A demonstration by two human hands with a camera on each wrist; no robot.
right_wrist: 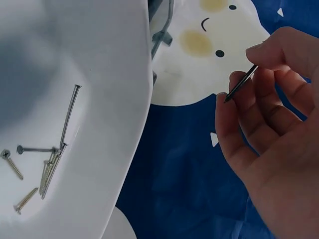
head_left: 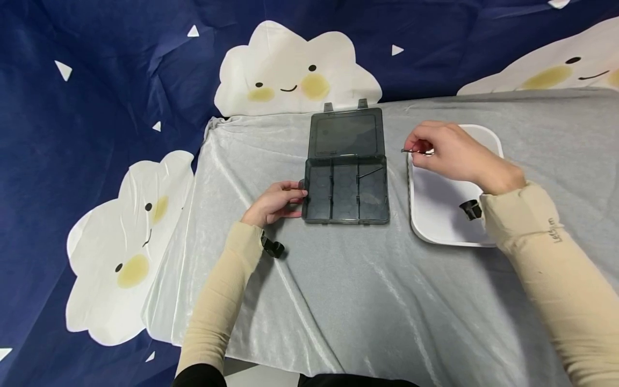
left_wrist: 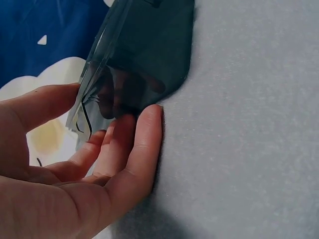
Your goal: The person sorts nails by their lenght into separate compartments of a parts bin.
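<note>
White tray (head_left: 447,226) holds screws (right_wrist: 26,200) and nails (right_wrist: 69,114); of the hands, left (head_left: 275,204) grips a case (head_left: 344,196), right (head_left: 447,150) a nail (right_wrist: 241,84).

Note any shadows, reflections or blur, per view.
Head: soft shadow inside the white tray below the right hand; left wrist: the smoky plastic organizer box reflects the left hand's fingers, with shadow on the gray cloth at bottom; right wrist: the tray's upper left is shaded, while the nails and screws look fairly sharp.
</note>
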